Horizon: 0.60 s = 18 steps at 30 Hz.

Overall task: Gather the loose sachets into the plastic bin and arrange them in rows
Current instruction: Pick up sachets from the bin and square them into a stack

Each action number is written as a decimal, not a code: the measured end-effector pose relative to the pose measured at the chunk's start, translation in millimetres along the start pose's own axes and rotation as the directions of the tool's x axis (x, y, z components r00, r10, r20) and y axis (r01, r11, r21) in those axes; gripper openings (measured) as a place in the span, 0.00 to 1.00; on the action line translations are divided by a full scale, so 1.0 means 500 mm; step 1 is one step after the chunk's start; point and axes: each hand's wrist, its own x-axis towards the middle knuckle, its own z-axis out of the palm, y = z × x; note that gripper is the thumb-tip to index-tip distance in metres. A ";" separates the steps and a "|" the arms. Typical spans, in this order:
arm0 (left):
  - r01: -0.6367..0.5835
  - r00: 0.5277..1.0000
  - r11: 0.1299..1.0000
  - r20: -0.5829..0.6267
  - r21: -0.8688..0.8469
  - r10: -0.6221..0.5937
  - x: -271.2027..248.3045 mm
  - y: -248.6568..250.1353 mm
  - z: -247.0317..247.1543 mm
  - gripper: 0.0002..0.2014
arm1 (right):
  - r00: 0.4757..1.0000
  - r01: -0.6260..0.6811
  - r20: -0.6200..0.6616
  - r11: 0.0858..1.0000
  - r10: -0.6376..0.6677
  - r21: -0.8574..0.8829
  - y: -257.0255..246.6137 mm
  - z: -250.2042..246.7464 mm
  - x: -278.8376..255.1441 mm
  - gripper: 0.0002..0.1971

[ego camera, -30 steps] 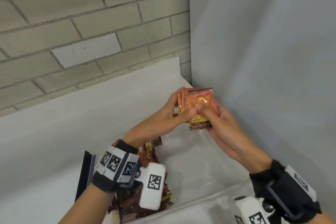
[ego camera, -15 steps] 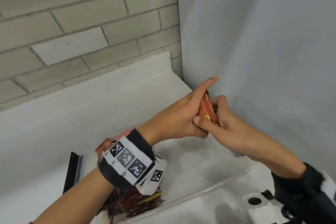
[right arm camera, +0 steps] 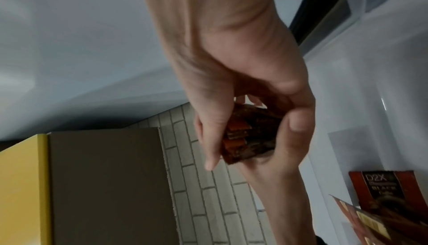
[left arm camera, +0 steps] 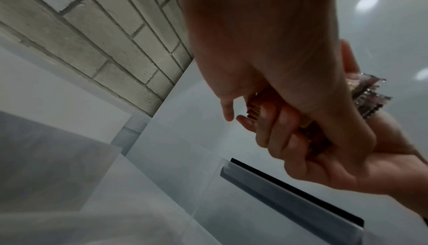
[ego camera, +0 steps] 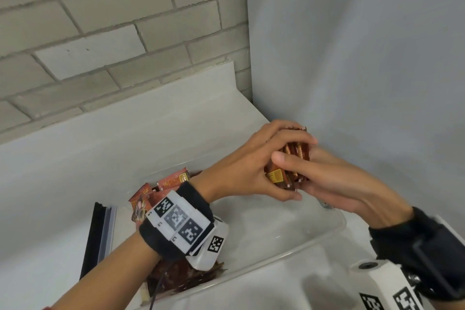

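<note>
Both hands gripped one stack of sachets (ego camera: 289, 168) above the far right corner of the plastic bin (ego camera: 302, 244): the left hand (ego camera: 254, 166) curled over it, the right hand (ego camera: 324, 178) cupped beneath. The packets appeared light, thin and slippery (likely to fan apart); pressure belonged on the flat faces. Loose sachets (ego camera: 161, 191) lay at the bin's left end.

A stack of orange-brown foil sachets (right arm camera: 249, 135) sits at centre, gripped between the right hand (right arm camera: 234, 76) from twelve o'clock and the left hand (right arm camera: 287, 150) from five o'clock (its thumb pressing the stack's edge). A dark red printed sachet (right arm camera: 382, 186) lies at four o'clock.
</note>
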 end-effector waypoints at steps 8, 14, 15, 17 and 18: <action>0.081 0.993 0.996 -0.084 -0.046 -0.084 -0.005 0.012 -0.001 0.34 | 0.999 0.007 -0.053 0.994 -0.012 -0.106 -0.001 0.006 0.000 0.37; 0.072 0.997 0.992 -0.011 -0.100 -0.074 -0.009 0.019 0.002 0.39 | 1.000 -0.021 -0.003 0.995 0.020 -0.096 -0.004 0.010 -0.010 0.25; 0.048 0.999 0.996 -0.003 -0.072 -0.049 -0.008 0.019 0.004 0.38 | 1.000 -0.022 0.014 0.997 0.023 -0.081 -0.002 0.009 -0.012 0.20; 0.030 1.000 0.999 -0.004 -0.026 -0.031 -0.006 0.019 0.005 0.35 | 0.999 -0.029 0.041 0.998 0.031 -0.048 0.000 0.010 -0.015 0.16; 0.030 0.999 0.999 -0.017 -0.027 -0.030 -0.004 0.020 0.005 0.34 | 0.998 -0.033 0.043 0.999 0.035 -0.042 -0.001 0.012 -0.016 0.17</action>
